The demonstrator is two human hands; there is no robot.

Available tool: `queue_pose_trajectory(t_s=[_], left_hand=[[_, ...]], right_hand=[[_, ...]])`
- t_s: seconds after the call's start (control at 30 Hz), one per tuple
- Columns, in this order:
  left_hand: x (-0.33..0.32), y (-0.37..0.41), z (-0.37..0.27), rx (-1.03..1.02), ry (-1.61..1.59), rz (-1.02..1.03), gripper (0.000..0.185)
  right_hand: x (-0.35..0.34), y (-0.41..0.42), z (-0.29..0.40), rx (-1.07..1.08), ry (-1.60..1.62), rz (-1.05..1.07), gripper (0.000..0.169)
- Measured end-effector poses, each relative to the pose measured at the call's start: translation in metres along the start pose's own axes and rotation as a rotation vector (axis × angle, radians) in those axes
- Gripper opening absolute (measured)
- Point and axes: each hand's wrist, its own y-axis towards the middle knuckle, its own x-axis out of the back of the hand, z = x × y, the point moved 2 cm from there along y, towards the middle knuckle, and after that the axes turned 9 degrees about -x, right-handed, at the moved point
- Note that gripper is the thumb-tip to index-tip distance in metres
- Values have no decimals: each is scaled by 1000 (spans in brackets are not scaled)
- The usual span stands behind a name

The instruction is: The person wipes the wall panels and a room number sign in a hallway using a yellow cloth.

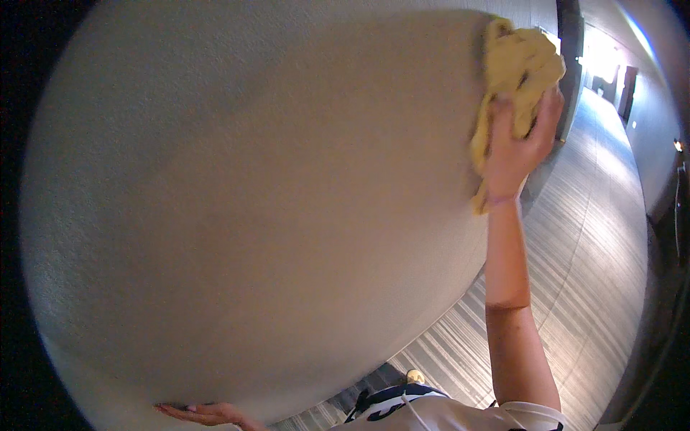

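A crumpled yellow cloth [520, 64] is held in my right hand [515, 145] against a pale textured wall [280, 215], high at the right of the view. The cloth hangs in folds below the palm, down to my wrist. My right arm is stretched far out. Low at the left, my left hand [207, 414] is held near the same wall with nothing in it. Its fingers look extended; whether they touch the wall cannot be told.
A striped carpet floor [571, 258] runs along the wall's base into a corridor at the right. A dark door frame [570, 75] stands beyond the cloth. Bright light comes from the corridor's far end. The tip of a yellowish shoe [414, 376] shows below.
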Motion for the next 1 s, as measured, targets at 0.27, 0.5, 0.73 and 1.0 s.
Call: queue_pose_trajectory(t_s=[0.27, 0.5, 0.73, 1.0], left_hand=[[6, 0, -10, 8, 97, 86, 55], [5, -5, 10, -114, 104, 111, 49], [11, -13, 18, -34, 74, 129, 45], [27, -8, 31, 3, 135, 159, 42]], right_hand=[[-15, 48, 8, -96, 115, -65, 38], [-8, -51, 206, 496, 525, 231, 41], [30, -128, 293, 857, 915, 510, 38], [-15, -7, 187, 455, 369, 264, 36]])
